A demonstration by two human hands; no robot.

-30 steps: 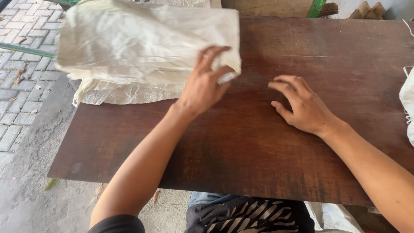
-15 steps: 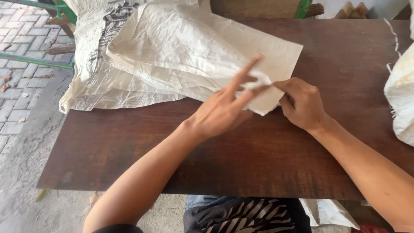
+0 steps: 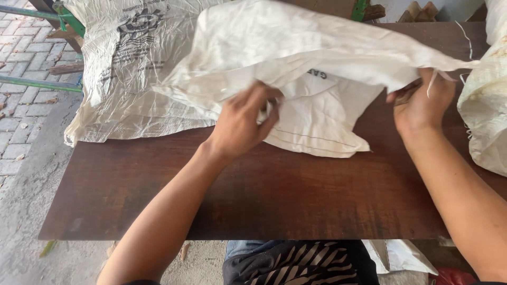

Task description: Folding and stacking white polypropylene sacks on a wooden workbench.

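A cream woven sack (image 3: 296, 53) is lifted off the dark brown wooden table (image 3: 253, 195) and spread between both hands. My left hand (image 3: 243, 121) grips a bunched fold of the sack near its middle. My right hand (image 3: 420, 103) pinches the sack's right corner, where loose threads hang. The sack's lower layer (image 3: 322, 124) droops onto the table between the hands. Under it, at the back left, lies another cream sack (image 3: 127, 68) with a dark printed mark.
A further white sack (image 3: 488, 105) bulges at the table's right edge. Grey paving bricks (image 3: 21, 79) and green metal bars (image 3: 39, 84) lie to the left, beyond the table edge. My striped clothing (image 3: 301, 264) shows below the front edge.
The sack has been raised and pulled wider. My right hand moved right with its corner, and my left hand shifted left and closed on a fold. The view has also shifted.
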